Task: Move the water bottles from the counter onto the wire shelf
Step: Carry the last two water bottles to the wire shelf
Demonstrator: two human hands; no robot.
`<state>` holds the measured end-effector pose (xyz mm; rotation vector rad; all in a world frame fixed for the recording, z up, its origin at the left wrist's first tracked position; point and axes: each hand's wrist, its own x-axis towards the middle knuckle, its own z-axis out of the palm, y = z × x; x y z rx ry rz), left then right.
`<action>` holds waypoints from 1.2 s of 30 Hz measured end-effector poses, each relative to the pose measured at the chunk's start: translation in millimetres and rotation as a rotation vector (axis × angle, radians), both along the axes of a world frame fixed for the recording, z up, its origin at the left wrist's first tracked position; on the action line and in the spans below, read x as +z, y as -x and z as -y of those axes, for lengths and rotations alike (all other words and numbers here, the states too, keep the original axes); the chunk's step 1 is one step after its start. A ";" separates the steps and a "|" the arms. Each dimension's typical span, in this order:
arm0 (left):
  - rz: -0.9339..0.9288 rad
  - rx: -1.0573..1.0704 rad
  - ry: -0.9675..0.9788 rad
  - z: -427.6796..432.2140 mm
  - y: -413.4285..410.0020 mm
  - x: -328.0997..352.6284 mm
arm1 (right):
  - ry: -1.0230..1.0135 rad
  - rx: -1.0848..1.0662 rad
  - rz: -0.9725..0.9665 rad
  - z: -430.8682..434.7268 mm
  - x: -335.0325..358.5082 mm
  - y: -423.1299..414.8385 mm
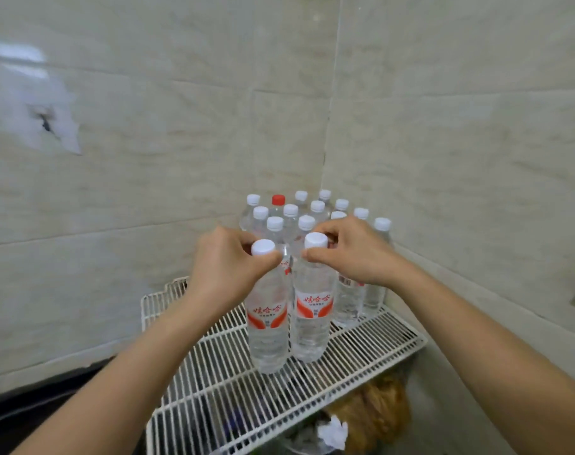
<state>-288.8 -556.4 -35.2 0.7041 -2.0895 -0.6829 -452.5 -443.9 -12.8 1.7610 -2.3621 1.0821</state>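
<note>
Two clear water bottles with red-and-white labels and white caps stand upright side by side on the white wire shelf (pixel 361 359). My left hand (pixel 227 264) grips the neck of the left bottle (pixel 268 336) just under its cap. My right hand (pixel 355 254) grips the neck of the right bottle (pixel 312 323) the same way. Behind them, in the wall corner, stand several more bottles (pixel 291 218) with white caps, and one bottle with a red cap (pixel 278 200).
Tiled walls close the shelf in at the back and the right. Bare wire shelf lies in front of and to the left of the two held bottles. Under the shelf I see a brown object (pixel 374 412) and crumpled white paper (pixel 333 433). A dark counter edge (pixel 33 408) lies lower left.
</note>
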 end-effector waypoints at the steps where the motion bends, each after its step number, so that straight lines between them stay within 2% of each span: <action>1: 0.001 0.020 -0.008 -0.9 11.4 -1.2 | -0.023 0.029 -0.016 2.7 -0.2 13.0; 7: 0.008 0.133 -0.006 -1.7 59.0 -6.7 | -0.105 0.165 -0.017 14.8 -4.3 66.2; 13: 0.019 0.178 -0.029 4.3 85.7 -12.5 | -0.173 0.209 -0.075 26.9 -4.9 91.0; 17: 0.005 0.196 -0.033 5.7 94.8 -17.1 | -0.182 0.197 -0.113 33.6 -8.4 99.4; 22: 0.072 0.226 -0.022 9.9 99.6 -15.2 | -0.168 0.162 -0.130 38.7 -11.4 102.7; 28: 0.131 0.251 0.060 14.7 100.1 -26.1 | -0.180 0.093 -0.108 39.5 -14.3 102.8; 36: 0.038 0.254 0.107 8.5 103.0 -39.3 | -0.112 0.034 -0.192 34.4 -23.1 97.7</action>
